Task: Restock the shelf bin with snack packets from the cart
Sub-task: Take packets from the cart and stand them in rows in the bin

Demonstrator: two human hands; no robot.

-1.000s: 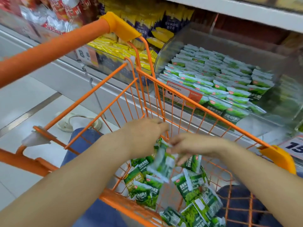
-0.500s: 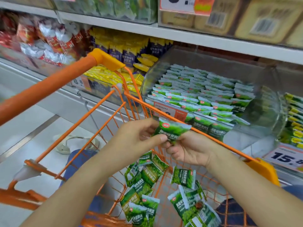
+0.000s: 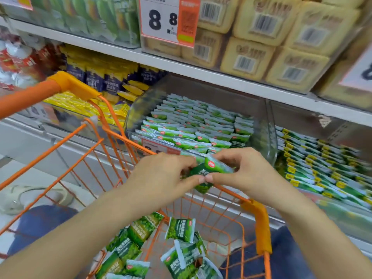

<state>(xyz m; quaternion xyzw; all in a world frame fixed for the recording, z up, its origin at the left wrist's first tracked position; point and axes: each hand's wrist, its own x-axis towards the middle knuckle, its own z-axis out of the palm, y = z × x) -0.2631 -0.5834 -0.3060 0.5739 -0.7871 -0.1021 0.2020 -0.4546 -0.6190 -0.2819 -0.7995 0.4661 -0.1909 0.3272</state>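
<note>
Ahead, cart rim (image 3: 141,147) fronts the shelf bin (image 3: 263,125).

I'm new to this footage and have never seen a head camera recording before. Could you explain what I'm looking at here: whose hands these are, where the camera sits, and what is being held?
There is no machine here. The camera is worn on a person's head and looks forward and down, so both forearms reach in from the bottom of the picture. The left hand and the right hand pinch one green snack packet between them, above the far rim of an orange wire cart. More of the same green packets lie loose in the bottom of the cart. Just behind the hands, on the shelf, sits a clear bin already filled with rows of matching packets. Neighbouring bins hold yellow packets to the left, and tan boxes stand on the shelf above, by a price tag.
</note>
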